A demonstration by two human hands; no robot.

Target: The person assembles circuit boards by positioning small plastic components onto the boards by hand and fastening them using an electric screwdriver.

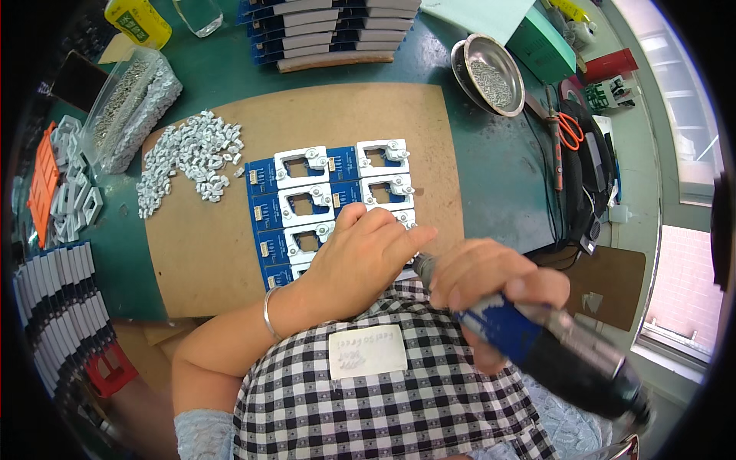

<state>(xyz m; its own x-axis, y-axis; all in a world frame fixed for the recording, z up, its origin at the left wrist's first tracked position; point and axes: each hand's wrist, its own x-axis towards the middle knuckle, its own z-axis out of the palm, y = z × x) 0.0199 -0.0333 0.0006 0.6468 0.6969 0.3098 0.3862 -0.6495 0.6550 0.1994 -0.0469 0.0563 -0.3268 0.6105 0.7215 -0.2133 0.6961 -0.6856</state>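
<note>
A panel of blue circuit boards lies on the brown board in front of me. White plastic frames, each with a square opening, sit on it in two columns. My left hand rests over the panel's lower right part, fingers bent and close together; their tips are hidden, and so is whatever they hold. Wrapped in my right hand is a blue and black electric screwdriver. It lies tilted, its tip pointing at the panel's right edge beside my left hand. Whether the tip touches a screw is hard to make out.
Small white parts are heaped on the brown board. A clear tray of small metal pieces stands at left, a metal bowl of screws at far right. Stacked boards are at the back. A soldering iron and cables lie right.
</note>
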